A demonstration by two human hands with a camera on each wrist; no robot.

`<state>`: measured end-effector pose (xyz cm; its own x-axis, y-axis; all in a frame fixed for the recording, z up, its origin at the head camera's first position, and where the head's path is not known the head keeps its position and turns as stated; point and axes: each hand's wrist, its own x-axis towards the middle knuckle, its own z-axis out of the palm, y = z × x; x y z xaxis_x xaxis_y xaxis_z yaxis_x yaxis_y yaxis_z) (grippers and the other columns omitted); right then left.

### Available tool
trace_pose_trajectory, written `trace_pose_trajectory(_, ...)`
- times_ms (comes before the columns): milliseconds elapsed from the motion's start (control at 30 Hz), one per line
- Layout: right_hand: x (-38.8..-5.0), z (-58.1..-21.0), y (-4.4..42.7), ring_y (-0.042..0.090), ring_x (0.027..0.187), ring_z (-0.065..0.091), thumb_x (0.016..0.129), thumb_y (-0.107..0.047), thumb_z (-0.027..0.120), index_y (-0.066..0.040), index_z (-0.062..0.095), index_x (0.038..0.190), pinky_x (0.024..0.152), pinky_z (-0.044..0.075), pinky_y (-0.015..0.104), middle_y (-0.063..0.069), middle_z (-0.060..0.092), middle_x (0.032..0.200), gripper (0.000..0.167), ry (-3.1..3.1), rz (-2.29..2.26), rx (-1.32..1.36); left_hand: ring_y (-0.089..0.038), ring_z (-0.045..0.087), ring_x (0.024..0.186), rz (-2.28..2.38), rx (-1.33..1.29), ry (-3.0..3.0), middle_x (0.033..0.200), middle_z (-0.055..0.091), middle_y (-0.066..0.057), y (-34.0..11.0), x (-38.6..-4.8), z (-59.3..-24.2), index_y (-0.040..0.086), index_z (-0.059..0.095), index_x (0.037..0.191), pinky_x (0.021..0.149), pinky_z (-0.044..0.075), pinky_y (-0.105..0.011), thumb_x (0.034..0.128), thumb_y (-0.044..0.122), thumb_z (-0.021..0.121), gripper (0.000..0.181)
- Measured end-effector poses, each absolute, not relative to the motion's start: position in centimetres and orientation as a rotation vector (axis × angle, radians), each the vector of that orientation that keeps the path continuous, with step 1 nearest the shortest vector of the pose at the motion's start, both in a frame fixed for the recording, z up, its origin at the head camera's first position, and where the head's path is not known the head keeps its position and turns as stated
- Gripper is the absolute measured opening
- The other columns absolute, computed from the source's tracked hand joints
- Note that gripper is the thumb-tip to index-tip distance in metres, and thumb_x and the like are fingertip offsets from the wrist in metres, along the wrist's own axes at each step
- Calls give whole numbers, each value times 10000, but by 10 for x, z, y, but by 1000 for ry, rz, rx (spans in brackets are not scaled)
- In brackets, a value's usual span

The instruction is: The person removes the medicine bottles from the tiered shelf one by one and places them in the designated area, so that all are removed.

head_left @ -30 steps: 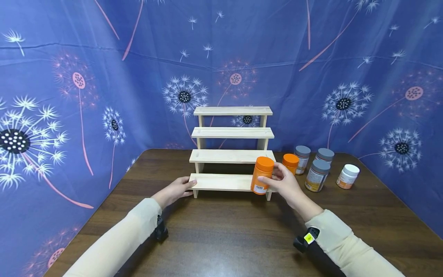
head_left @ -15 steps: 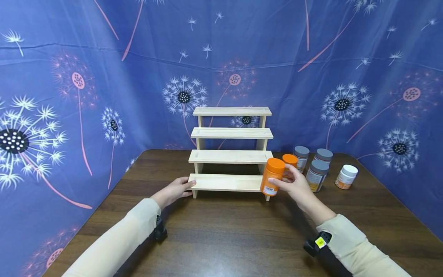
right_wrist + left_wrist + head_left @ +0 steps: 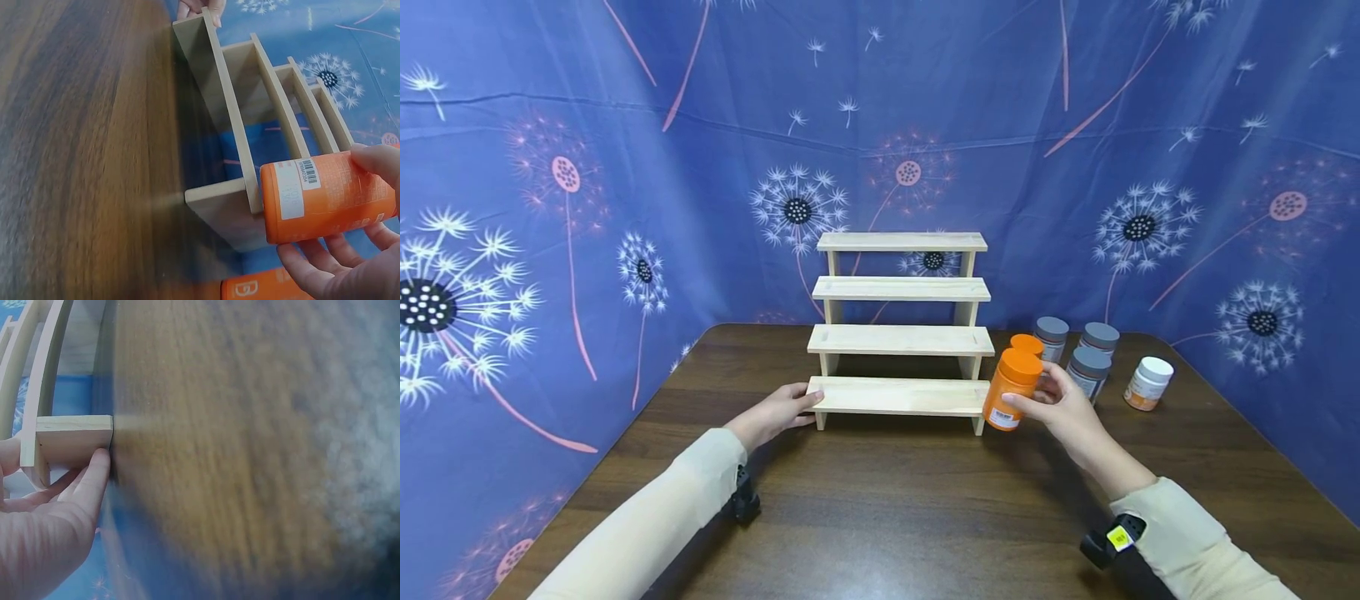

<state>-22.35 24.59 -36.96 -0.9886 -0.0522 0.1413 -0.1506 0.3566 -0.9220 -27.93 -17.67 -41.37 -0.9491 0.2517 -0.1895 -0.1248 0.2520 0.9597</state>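
My right hand [image 3: 1071, 421] holds an orange bottle [image 3: 1011, 392] with an orange lid between thumb and fingers. The bottle is tilted slightly, just beside the right end of the lowest shelf; the right wrist view shows its labelled side [image 3: 328, 194] near that shelf's corner. My left hand [image 3: 775, 414] grips the left end of the lowest shelf on a pale wooden four-step stand [image 3: 898, 396]. In the left wrist view its fingers [image 3: 94, 481] touch the stand's end panel [image 3: 75, 439]. All the stand's shelves are bare.
A second orange bottle [image 3: 1027, 343] stands behind the held one, partly hidden. Grey-lidded bottles [image 3: 1051, 333] group to its right, with a white-lidded bottle [image 3: 1148, 383] farther right. A brown wooden table [image 3: 865, 517] lies beneath, and a blue patterned cloth [image 3: 700, 208] hangs behind.
My right hand has moved right with the orange bottle, from in front of the lowest shelf's right part to beyond its right end. My left hand stays on the stand.
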Motion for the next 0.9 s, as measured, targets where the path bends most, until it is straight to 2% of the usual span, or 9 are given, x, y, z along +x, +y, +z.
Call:
trace_pose_trajectory(133, -222, -373, 254, -70, 952, 565, 880, -236, 728, -51, 335, 1426, 805, 525, 142, 19, 568, 1222, 698, -2475, 1760, 192, -355, 436, 1320, 1748, 123, 2216, 1397, 431, -299, -178, -280, -414, -135, 264, 1444, 1103, 418, -442, 1044, 189, 436, 543)
trace_pose_trajectory(200, -222, -373, 258, -84, 951, 568, 880, -217, 728, -38, 330, 1416, 807, 540, 156, -5, 563, 1212, 691, -2456, 1792, 199, -355, 437, 1320, 1744, 119, 2218, 1395, 433, -295, -178, -281, -414, -135, 265, 1443, 1101, 421, -441, 1043, 190, 437, 542)
trace_pose_trajectory(267, -221, -374, 262, -105, 959, 562, 885, -222, 722, -31, 308, 1418, 818, 552, 166, 49, 544, 1270, 702, -2454, 1822, 208, -359, 435, 1323, 1742, 112, 2218, 1395, 434, -292, -178, -281, -414, -132, 265, 1444, 1099, 424, -439, 1043, 186, 436, 539)
trace_pose_trajectory(367, -221, -374, 268, -120, 965, 557, 895, -223, 710, -15, 265, 1431, 831, 567, 193, 203, 458, 1387, 727, -2462, 1852, 228, -361, 435, 1325, 1744, 98, 2217, 1395, 437, -287, -177, -282, -413, -124, 266, 1448, 1096, 427, -436, 1043, 182, 436, 535)
trace_pose_trajectory(467, -221, -375, 274, -104, 965, 556, 898, -237, 707, -10, 249, 1447, 831, 555, 178, 269, 427, 1396, 750, -2522, 1784, 228, -369, 433, 1325, 1740, 103, 2218, 1398, 432, -295, -176, -281, -413, -130, 260, 1448, 1096, 427, -437, 1045, 183, 432, 538)
trace_pose_trajectory(533, -221, -376, 278, -32, 999, 569, 895, -253, 710, -8, 264, 1448, 826, 533, 159, 267, 452, 1364, 752, -2580, 1706, 214, -365, 436, 1324, 1729, 97, 2223, 1400, 431, -291, -176, -281, -413, -125, 260, 1451, 1094, 430, -434, 1044, 191, 435, 544)
trace_pose_trajectory(700, -221, -383, 288, 298, 1184, 543, 899, -264, 702, 12, 242, 1473, 852, 502, 164, 273, 455, 1366, 786, -2698, 1579, 185, -366, 434, 1322, 1727, 101, 2222, 1399, 427, -298, -176, -280, -412, -130, 256, 1449, 1100, 422, -440, 1045, 182, 431, 540)
trace_pose_trajectory(767, -221, -387, 291, 380, 1234, 501, 903, -258, 697, 25, 220, 1482, 908, 523, 239, 289, 437, 1386, 802, -2717, 1570, 181, -371, 430, 1321, 1728, 107, 2219, 1398, 422, -308, -176, -280, -412, -141, 250, 1446, 1102, 419, -445, 1046, 176, 427, 539)
trace_pose_trajectory(900, -222, -392, 297, 433, 1247, 474, 901, -275, 699, 33, 229, 1471, 1003, 500, 474, 310, 424, 1388, 801, -2735, 1561, 161, -376, 425, 1329, 1720, 90, 2222, 1407, 414, -309, -175, -280, -410, -140, 233, 1453, 1101, 419, -443, 1045, 182, 430, 555)
